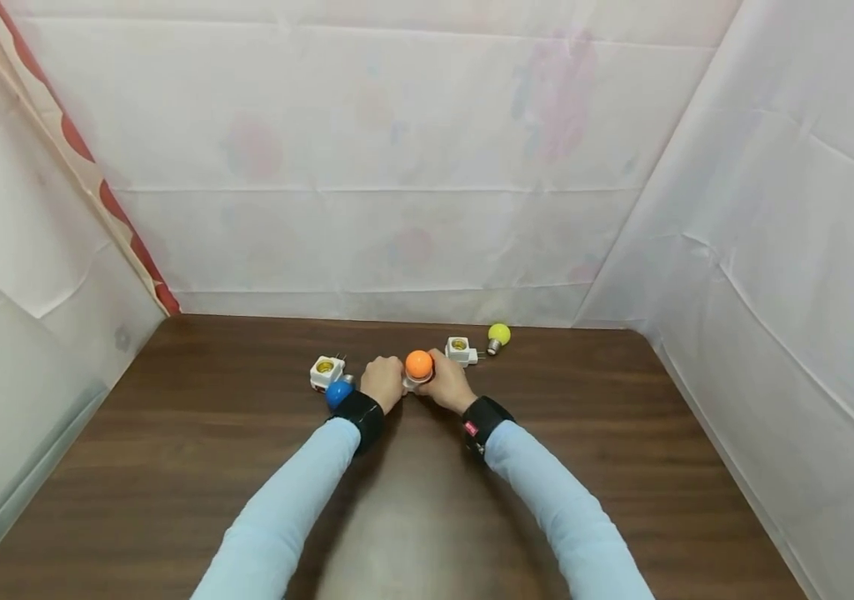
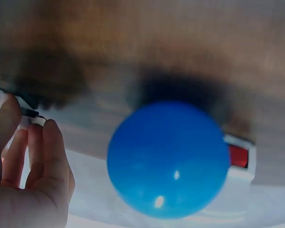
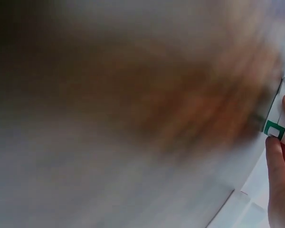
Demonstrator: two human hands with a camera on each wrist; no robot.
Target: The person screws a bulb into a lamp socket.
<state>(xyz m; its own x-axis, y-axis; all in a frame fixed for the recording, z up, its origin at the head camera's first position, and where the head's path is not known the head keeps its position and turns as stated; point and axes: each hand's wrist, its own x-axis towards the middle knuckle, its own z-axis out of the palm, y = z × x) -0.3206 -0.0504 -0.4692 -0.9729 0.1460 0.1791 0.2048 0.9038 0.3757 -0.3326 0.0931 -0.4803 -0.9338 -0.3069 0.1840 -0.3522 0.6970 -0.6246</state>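
Note:
An orange bulb (image 1: 419, 364) stands upright in a white plug-in lamp socket (image 1: 409, 385) between my two hands. My left hand (image 1: 382, 383) pinches the socket from the left side; in the left wrist view the fingertips (image 2: 52, 129) are at its white body near a dark part. From the right, my right hand (image 1: 449, 383) holds the same socket. The right wrist view catches the socket's green-framed switch (image 3: 275, 130), with a fingertip right at its edge. My hands partly hide the socket. A blue bulb (image 1: 338, 393) lies just left of my left wrist.
Behind the blue bulb sits another white socket (image 1: 325, 372), its red switch (image 2: 239, 156) visible in the left wrist view. A third white socket (image 1: 460, 350) lies beyond my right hand, beside a yellow bulb (image 1: 499, 335). White sheets (image 1: 397, 167) wall the brown table (image 1: 427, 517).

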